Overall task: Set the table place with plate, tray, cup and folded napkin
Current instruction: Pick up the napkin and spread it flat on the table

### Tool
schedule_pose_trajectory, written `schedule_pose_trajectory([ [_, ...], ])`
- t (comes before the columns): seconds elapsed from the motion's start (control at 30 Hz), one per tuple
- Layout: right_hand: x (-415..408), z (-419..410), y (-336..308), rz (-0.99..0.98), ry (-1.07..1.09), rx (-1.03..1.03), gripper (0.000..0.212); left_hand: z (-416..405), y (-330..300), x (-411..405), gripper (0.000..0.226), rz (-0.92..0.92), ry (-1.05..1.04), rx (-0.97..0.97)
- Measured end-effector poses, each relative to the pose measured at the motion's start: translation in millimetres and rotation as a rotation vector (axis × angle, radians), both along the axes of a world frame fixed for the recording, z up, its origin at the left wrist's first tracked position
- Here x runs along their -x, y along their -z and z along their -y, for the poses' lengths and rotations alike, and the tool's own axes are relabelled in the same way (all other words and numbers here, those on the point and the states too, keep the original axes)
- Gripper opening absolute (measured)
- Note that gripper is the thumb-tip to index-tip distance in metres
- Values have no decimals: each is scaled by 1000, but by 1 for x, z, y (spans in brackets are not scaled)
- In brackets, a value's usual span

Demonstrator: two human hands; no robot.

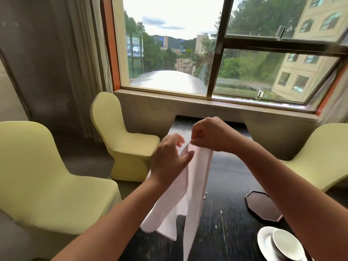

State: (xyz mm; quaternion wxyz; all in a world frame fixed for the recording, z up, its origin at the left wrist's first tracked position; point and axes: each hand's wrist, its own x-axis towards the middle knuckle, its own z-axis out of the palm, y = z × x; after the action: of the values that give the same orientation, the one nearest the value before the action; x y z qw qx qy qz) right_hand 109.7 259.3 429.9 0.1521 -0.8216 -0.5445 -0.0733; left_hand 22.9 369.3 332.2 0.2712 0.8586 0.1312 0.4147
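Note:
A pale pink napkin (190, 196) hangs unfolded in the air above the dark table (226, 185). My right hand (211, 134) pinches its top edge between thumb and fingers. My left hand (169, 159) holds the cloth a little lower on the left side, fingers spread along it. At the right of the table lies a dark octagonal tray (263, 208). Near the bottom right corner stands a white plate (263, 243) with a white cup (288, 243) on it.
Two pale yellow-green covered chairs (47, 178) (122, 132) stand left of the table, and another chair (316, 153) stands on the right. A window sill (207, 100) and large window run along the far end of the table.

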Motion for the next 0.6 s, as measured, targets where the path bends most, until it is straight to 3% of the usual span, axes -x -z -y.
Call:
schedule_pose_trajectory([
  [0.1,2,3,-4,25,7,21,7,11,-10,-6,12,35,-62,-27],
  [0.23,-5,16,-12,51,21,49,8,11,-14,-7,14,-30,-17,40],
  [0.47,-42,66,-19,-7,19,98,11,-40,14,15,21,-399,174,119],
  [0.6,-70,98,-8,-114,100,112,9,-76,34,26,16,-693,162,196],
])
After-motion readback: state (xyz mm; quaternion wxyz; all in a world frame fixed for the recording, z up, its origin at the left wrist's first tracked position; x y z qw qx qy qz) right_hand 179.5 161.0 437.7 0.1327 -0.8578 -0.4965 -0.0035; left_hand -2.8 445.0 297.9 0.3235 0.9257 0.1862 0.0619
